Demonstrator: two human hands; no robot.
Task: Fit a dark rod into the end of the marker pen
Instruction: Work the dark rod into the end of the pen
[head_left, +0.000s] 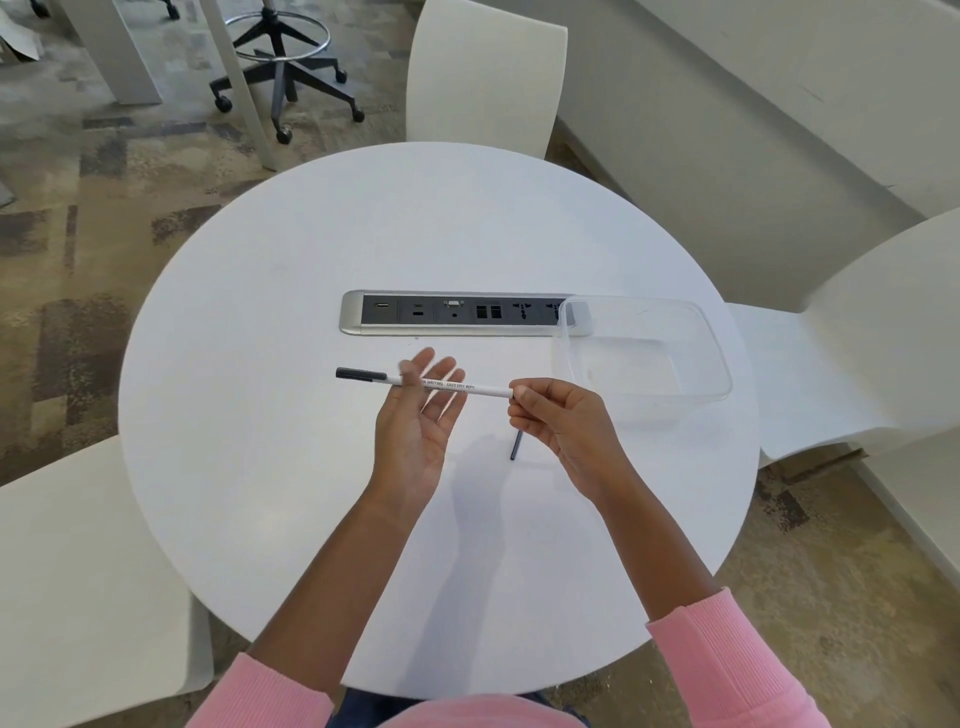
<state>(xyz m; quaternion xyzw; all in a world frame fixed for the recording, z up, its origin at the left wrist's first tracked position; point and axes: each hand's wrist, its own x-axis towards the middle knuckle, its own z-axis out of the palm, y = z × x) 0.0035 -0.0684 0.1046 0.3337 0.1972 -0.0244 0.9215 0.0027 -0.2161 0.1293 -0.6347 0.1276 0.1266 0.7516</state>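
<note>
The right hand (561, 421) pinches the marker pen (467, 388) by its white end, level over the table (311, 493) — probably to ready that end. The left hand (415, 436) spreads open beneath the barrel; the dark rod (516, 444) lies ungripped below.

White marker pen (457, 386), black cap; dark rod (516, 445); white table (260, 467); pink sleeves (727, 670); clear container (722, 364).

Round white bench (311, 519), with a silver socket strip (452, 312) set into its middle. On the right sits a clear plastic tub (724, 358), its corner over the strip's end. Nearer the front there's a dark rod (516, 446), and whether it's lying flat or lifted, can't tell.
</note>
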